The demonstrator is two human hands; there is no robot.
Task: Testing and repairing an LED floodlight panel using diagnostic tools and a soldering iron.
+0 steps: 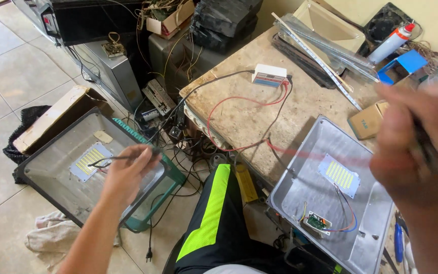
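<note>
We are holding our left hand (128, 175) out over the floor to our left, its fingers (145, 155) pinching the end of a thin black test lead (108, 160). The lead's tip is hovering over the yellow LED panel (90, 160) of a floodlight housing (41, 152) that is leaning tilted on the floor, face up, so the panel is easy to reach from where we are sitting.

Our right hand (422, 137) is raised close to the camera and blurred; its fingers are curling around something dark and slim, probably the other probe, though we cannot tell for sure. A red wire (239, 99) is running across the counter (249, 122) toward that hand from a small white tester box (269, 75).

A second floodlight housing (330, 203) is lying open on the counter's near corner with its own LED panel (338, 175) and a small green driver board (316, 222) exposed, wires joining them, laid flat so the inside is open to us.

The counter is worn and stained, crowded at the back with LED strips (320, 50), a small cardboard box (367, 121) and a white tube with a red cap (392, 42). The floor is pale tile (16, 71), with a rag (51, 236), tangled cables and grey equipment cases (110, 71) against the wall.
</note>
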